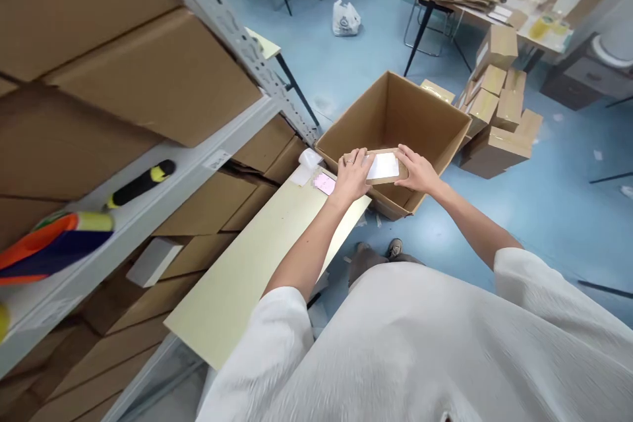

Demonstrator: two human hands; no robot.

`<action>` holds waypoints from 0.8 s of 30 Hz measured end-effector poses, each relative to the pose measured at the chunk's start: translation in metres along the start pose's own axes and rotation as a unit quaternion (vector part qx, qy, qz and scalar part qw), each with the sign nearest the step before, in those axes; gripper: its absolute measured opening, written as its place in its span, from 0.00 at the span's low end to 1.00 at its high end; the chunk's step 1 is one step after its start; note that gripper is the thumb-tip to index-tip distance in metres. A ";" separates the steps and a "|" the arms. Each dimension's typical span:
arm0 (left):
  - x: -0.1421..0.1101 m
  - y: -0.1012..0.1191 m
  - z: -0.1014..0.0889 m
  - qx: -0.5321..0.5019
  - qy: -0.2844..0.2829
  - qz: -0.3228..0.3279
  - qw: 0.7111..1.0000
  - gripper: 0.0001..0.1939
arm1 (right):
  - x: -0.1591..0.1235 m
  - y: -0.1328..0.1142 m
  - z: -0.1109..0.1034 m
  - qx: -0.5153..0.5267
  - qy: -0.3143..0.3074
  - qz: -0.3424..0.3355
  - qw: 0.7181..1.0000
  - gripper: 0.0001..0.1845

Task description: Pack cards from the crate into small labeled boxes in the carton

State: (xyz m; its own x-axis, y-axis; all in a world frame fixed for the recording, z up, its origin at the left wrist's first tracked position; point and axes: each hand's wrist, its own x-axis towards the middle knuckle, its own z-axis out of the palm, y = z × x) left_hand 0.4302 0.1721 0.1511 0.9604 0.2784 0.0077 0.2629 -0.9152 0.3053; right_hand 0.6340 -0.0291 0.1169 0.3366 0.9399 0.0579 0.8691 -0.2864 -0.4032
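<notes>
A small brown cardboard box with a white label on top is held level between my two hands. My left hand grips its left end, fingers over the upper face; a ring shows on one finger. Around the right end my right hand is closed, thumb at the near side. Beneath and behind the small box stands a large open carton, its inside partly hidden by my hands. Beside my left wrist a phone with a pink screen lies on the narrow pale table.
Left of me rises a metal shelf stacked with cartons. On it lie a utility knife and an orange-and-blue tape dispenser. Taped boxes are piled on the floor at right. A white plastic bag sits further off.
</notes>
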 end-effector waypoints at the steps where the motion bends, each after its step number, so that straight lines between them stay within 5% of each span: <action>1: 0.011 0.001 0.006 0.001 -0.008 0.012 1.000 0.55 | -0.002 0.008 0.001 0.000 -0.001 0.013 1.000 0.59; 7: 0.064 -0.009 0.056 -0.042 -0.052 0.060 0.996 0.56 | -0.008 0.041 0.017 0.006 -0.020 0.093 0.995 0.56; 14: 0.113 -0.036 0.110 -0.049 -0.146 0.099 0.983 0.57 | 0.000 0.064 0.062 -0.001 -0.069 0.173 0.982 0.53; 24: 0.164 -0.050 0.184 -0.020 -0.320 0.072 0.945 0.69 | 0.023 0.109 0.105 0.005 -0.193 0.197 0.961 0.53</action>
State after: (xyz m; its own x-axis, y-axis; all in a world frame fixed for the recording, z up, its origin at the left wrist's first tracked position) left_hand 0.5916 0.2102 -0.0387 0.8484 -0.0917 -0.5213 0.1346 -0.9151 0.3801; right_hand 0.6984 -0.0194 -0.0219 0.4779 0.7587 -0.4426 0.6981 -0.6339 -0.3330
